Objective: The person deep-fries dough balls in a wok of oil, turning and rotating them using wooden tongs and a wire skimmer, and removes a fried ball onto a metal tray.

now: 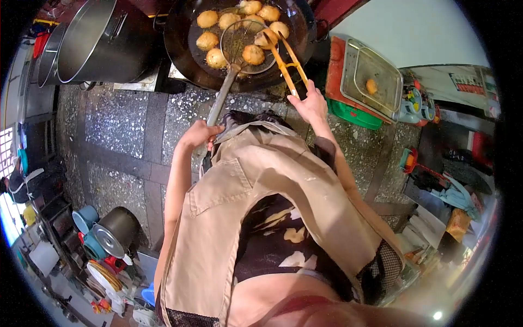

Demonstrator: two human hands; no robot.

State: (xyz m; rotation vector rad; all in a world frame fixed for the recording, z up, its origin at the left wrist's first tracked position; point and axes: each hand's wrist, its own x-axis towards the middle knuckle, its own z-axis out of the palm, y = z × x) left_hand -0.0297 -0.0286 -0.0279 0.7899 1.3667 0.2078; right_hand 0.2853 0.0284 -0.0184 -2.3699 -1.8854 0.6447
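My left hand [200, 134] is closed round the handle of a wire mesh skimmer [235, 46], whose round basket lies over the oil in a large dark wok [180, 49]. My right hand [311, 106] grips a pair of wooden tongs [289, 65], and their tips are at a golden fried ball [265, 38] above the skimmer. Another browned ball [253, 54] rests on the mesh. Several more fried balls [207, 41] float in the oil round the skimmer. Whether the tongs pinch the ball firmly I cannot tell.
Right of the wok, a metal tray [354, 82] with one fried piece [371, 86] sits above a green basket [354, 114]. Tall metal pots [87, 43] stand to the left. Buckets and a lidded pot [117, 231] are at lower left on the speckled floor [117, 122].
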